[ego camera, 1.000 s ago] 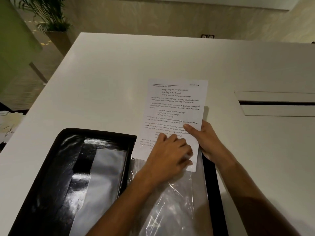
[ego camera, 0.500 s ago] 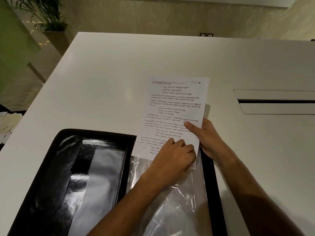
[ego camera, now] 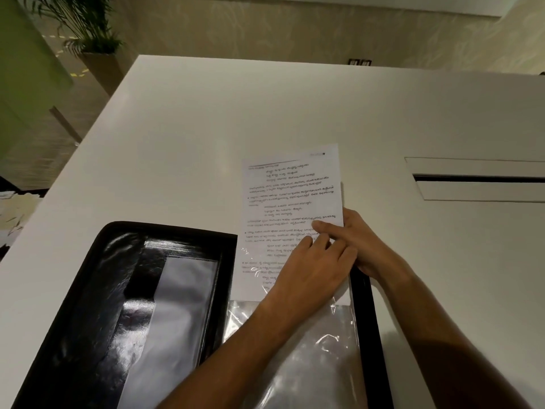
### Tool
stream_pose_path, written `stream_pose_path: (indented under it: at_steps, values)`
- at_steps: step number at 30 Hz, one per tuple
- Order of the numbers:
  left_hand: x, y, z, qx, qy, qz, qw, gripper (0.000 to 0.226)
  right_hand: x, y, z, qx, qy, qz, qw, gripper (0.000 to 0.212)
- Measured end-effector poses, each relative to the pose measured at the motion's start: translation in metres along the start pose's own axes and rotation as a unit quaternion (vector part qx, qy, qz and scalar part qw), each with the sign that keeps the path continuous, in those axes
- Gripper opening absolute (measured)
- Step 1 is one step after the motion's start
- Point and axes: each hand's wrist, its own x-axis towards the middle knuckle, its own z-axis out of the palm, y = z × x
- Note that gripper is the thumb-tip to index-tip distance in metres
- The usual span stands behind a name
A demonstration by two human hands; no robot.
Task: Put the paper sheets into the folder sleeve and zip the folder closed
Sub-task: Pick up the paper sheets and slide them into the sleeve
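**Printed sheet partway into the clear sleeve**

While the broad white table point(ego camera: 206, 137) fills most of what we see, the glossy black zip folder point(ego camera: 97, 305) lies open on its near edge, both halves flat and the zipper undone. Its left half shows a shiny black lining with a pale translucent pocket point(ego camera: 177, 320). On its right half lies the clear, crinkled plastic sleeve point(ego camera: 295, 358), catching glare along its creases, with the folder's black border running down its right side.

The white paper sheets point(ego camera: 292, 196) carry lines of small dark print, some of them bulleted and indented. We cannot tell how many sheets make up the stack. Their lower part sits inside the sleeve's mouth, where the print shows through the shiny film; their upper part sticks out past the folder's far edge and rests over the bare table, tilted slightly.

Our left hand point(ego camera: 309, 270) lies palm down on the paper over the sleeve's opening, fingers close together and pressed flat against the sheet. Our right hand point(ego camera: 362, 240) pinches the sheets' right edge, with its fingers laid over the printed face and the rest of the hand beside the paper.

Farther right, a narrow dark slot within a recessed rectangular panel point(ego camera: 477, 178) is set into the tabletop. A potted green palm point(ego camera: 88, 33) stands on the floor beyond the table's far left corner.
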Motion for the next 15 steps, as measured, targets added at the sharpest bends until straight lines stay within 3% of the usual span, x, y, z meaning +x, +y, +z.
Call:
stream_pose_path:
  at_steps: [5, 9, 11, 15]
  values:
    - [-0.001, -0.013, -0.009, -0.056, -0.023, -0.034, 0.998, 0.022, -0.004, -0.005, -0.007, -0.05, -0.011, 0.024, 0.998, 0.049]
    - [-0.016, -0.061, -0.025, -0.113, -0.139, -0.079, 0.981, 0.049, -0.006, -0.012, -0.017, -0.09, -0.021, 0.051, 0.994, 0.052]
    - [-0.024, -0.085, -0.03, -0.137, -0.163, -0.091, 0.973, 0.046, -0.006, -0.014, -0.022, -0.104, -0.029, 0.061, 0.992, 0.054]
    - [-0.032, -0.111, -0.036, -0.151, -0.147, -0.093, 0.973, 0.016, -0.007, -0.02, -0.026, -0.123, -0.047, 0.07, 0.989, 0.058]
